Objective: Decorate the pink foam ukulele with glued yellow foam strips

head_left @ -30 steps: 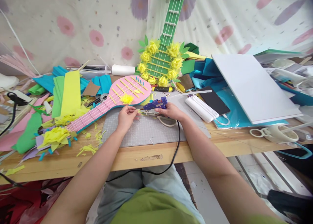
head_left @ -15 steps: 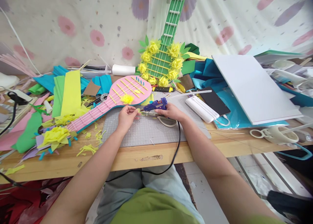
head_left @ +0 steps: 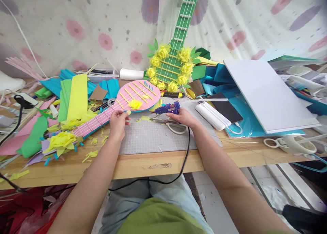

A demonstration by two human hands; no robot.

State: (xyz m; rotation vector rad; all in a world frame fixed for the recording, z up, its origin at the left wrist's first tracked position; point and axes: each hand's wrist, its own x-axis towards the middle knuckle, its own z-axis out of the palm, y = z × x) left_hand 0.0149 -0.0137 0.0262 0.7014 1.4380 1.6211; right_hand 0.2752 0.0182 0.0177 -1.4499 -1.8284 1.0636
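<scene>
Glue gun: blue glue gun (head_left: 168,108) on the grey cutting mat (head_left: 158,135), just right of the pink paper guitar (head_left: 120,106); nozzle points left at that guitar's round body.
Right hand: right hand (head_left: 182,116) clamped on the gun's grip, black cord (head_left: 188,148) trailing off the counter (head_left: 143,165) edge.
Left hand: left hand (head_left: 118,120) at the guitar's lower edge, fingers pinched together on a small yellow paper bit (head_left: 128,113); gun well to its right.
Risk: hot nozzle near fingertips, likely a burn or glue strings on the mat; the cord could drag the scissors (head_left: 170,125) lying under the gun.
Around: yellow paper flower (head_left: 135,104) on the guitar body; green paper guitar (head_left: 173,61) upright behind it.
</scene>
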